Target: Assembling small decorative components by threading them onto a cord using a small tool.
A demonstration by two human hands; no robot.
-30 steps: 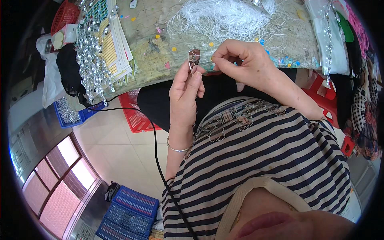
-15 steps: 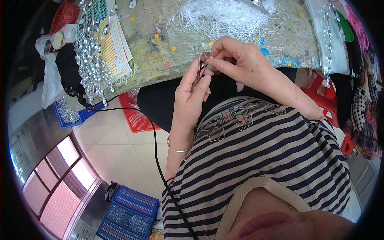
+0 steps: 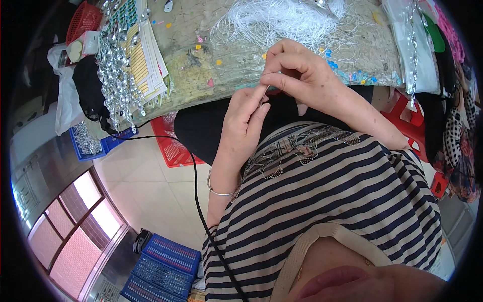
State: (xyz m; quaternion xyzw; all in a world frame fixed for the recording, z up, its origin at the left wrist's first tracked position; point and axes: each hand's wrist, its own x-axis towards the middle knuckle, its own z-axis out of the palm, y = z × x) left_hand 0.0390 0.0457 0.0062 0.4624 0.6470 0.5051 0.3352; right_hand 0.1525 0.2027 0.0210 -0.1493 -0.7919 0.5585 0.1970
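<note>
My left hand (image 3: 241,118) is raised just off the front edge of the table, thumb and fingers pressed together round something small. A thin sliver shows between the thumb and forefinger, too small to make out. My right hand (image 3: 307,75) meets it from the right, with its thumb and forefinger pinched at the left fingertips. Whatever the right fingertips hold is hidden. Beyond both hands lies a loose heap of thin white cords (image 3: 282,25) on the worn table (image 3: 191,70).
Strands of silvery twisted pendants (image 3: 118,85) hang over the table's left edge beside printed cards (image 3: 146,60). Clear plastic bags (image 3: 415,60) lie at the right. Below are a red basket (image 3: 176,151), a blue tray (image 3: 105,146) and a red stool (image 3: 407,116). A black cable (image 3: 196,186) runs past my left arm.
The white cord that looped over my left forefinger no longer shows. My left fingers have closed further, and the right pinch has shifted slightly up against the left fingertips.
</note>
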